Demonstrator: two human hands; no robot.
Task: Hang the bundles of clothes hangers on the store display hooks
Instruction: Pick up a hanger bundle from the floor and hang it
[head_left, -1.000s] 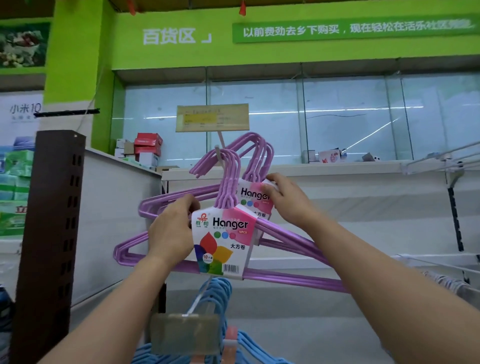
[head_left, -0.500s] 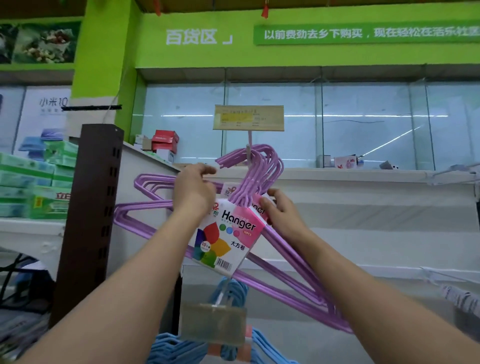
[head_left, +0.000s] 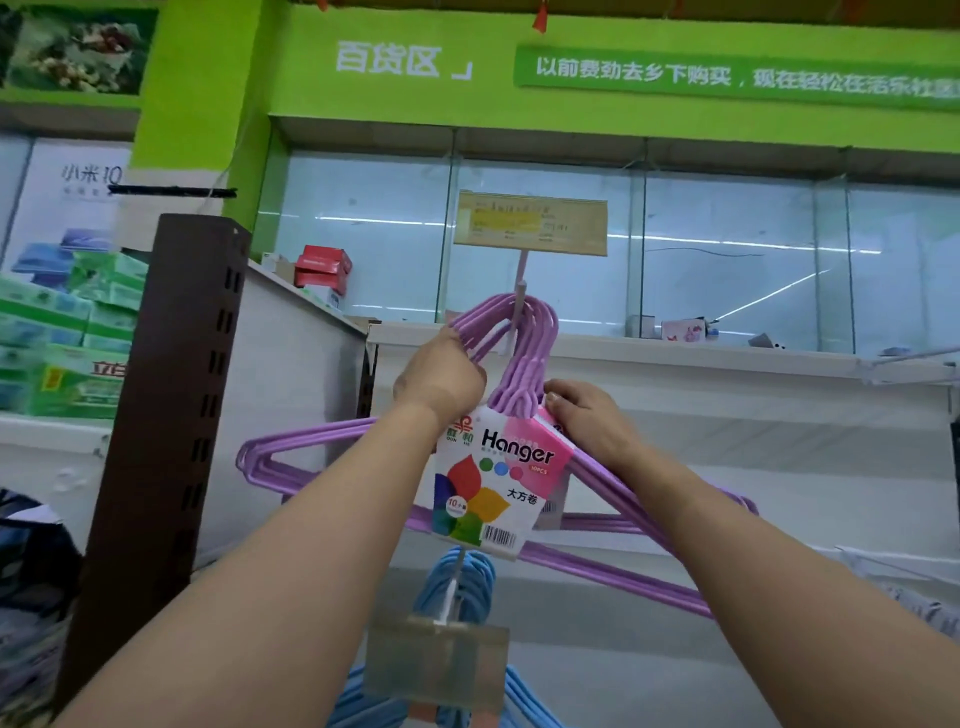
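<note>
Brown perforated upright (head_left: 171, 415) stands at the left edge of the display. Next to it, the left hand (head_left: 441, 376) curls round the hook ends of the purple hanger bundles (head_left: 524, 358), steering them onto the display hook (head_left: 519, 291) under the price tag (head_left: 532, 222) — apparently to seat them squarely. To the right, the right hand (head_left: 587, 421) pinches the bundle behind its label card (head_left: 498, 478), likely steadying the weight. Blue hangers (head_left: 457, 582) hang below.
</note>
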